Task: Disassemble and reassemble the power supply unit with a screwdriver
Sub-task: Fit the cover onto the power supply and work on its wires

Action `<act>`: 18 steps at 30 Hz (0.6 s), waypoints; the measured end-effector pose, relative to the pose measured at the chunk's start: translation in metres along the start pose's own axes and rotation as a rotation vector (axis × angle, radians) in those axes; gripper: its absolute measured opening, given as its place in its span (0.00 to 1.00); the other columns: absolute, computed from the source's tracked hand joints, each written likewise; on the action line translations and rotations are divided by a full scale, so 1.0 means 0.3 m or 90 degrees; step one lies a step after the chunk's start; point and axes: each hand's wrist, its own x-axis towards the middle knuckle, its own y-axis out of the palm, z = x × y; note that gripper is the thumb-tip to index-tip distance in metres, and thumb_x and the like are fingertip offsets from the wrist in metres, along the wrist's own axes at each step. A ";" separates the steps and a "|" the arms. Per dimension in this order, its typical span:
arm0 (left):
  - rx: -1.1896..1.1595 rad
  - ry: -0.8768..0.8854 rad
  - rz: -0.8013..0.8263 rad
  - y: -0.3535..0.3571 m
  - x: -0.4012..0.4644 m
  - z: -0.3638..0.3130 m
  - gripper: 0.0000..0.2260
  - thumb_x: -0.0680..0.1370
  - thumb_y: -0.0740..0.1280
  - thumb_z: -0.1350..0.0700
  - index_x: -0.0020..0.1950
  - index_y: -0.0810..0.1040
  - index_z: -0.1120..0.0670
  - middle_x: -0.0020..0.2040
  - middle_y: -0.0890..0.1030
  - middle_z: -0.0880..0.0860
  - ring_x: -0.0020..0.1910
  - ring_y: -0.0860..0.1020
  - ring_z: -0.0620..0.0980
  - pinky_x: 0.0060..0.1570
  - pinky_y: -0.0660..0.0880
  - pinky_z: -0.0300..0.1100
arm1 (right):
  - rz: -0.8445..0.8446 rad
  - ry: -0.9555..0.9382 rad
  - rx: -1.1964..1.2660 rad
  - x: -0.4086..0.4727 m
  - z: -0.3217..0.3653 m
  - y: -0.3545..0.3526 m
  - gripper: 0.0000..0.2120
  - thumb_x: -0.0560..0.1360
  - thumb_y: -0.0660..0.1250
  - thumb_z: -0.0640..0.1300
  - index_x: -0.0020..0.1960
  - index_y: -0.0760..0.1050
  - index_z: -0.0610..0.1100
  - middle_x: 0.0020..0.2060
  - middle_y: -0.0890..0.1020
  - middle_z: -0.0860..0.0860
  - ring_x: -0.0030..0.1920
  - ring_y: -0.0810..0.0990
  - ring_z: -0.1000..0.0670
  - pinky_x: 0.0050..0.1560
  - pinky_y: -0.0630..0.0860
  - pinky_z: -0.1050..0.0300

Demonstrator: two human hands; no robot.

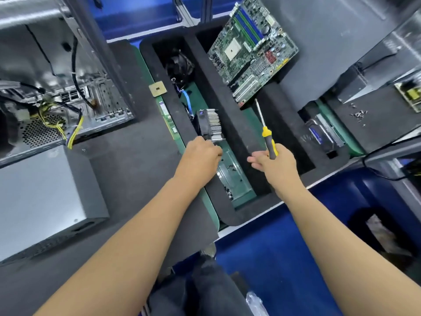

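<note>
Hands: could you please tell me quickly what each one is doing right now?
Left hand: fingers curled down into the foam tray beside the heatsink; whether it holds anything cannot be told.
Right hand: holding the screwdriver.

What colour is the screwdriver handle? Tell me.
Yellow and black; the head view shows the screwdriver in the right hand.

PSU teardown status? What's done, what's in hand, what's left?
Done: the power supply unit lies on the mat outside the open case, its cover apparently on.
In hand: the right hand holds the screwdriver pointing away; the left hand reaches into the foam tray beside the heatsink, over loose screws.
Left: nothing shows the unit being worked on yet.
</note>
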 end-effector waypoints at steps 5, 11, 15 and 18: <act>0.224 0.061 0.214 0.034 0.147 -0.086 0.07 0.78 0.63 0.64 0.42 0.74 0.53 0.52 0.82 0.54 0.53 0.78 0.57 0.45 0.65 0.46 | 0.006 -0.043 -0.024 0.011 -0.011 0.032 0.03 0.79 0.63 0.34 0.49 0.72 0.34 0.41 0.84 0.51 0.42 0.87 0.53 0.48 0.83 0.51; 0.140 -0.021 0.315 0.111 0.266 -0.113 0.14 0.79 0.62 0.68 0.65 0.76 0.61 0.63 0.75 0.60 0.62 0.76 0.63 0.49 0.75 0.52 | 0.008 -0.036 0.028 0.035 -0.009 0.047 0.05 0.78 0.65 0.37 0.49 0.73 0.34 0.39 0.85 0.57 0.42 0.87 0.53 0.51 0.83 0.45; 0.167 0.022 0.321 0.157 0.289 -0.117 0.14 0.79 0.63 0.67 0.62 0.78 0.59 0.62 0.77 0.58 0.61 0.78 0.60 0.54 0.78 0.51 | 0.021 -0.045 0.025 0.034 -0.023 0.046 0.08 0.79 0.63 0.38 0.51 0.72 0.32 0.41 0.84 0.58 0.43 0.86 0.53 0.49 0.81 0.35; 0.142 -0.010 0.322 0.164 0.302 -0.117 0.14 0.78 0.63 0.67 0.64 0.77 0.60 0.61 0.76 0.58 0.61 0.77 0.61 0.47 0.73 0.50 | 0.025 -0.042 0.028 0.031 -0.024 0.042 0.09 0.80 0.63 0.39 0.51 0.72 0.32 0.40 0.85 0.58 0.43 0.87 0.53 0.49 0.80 0.34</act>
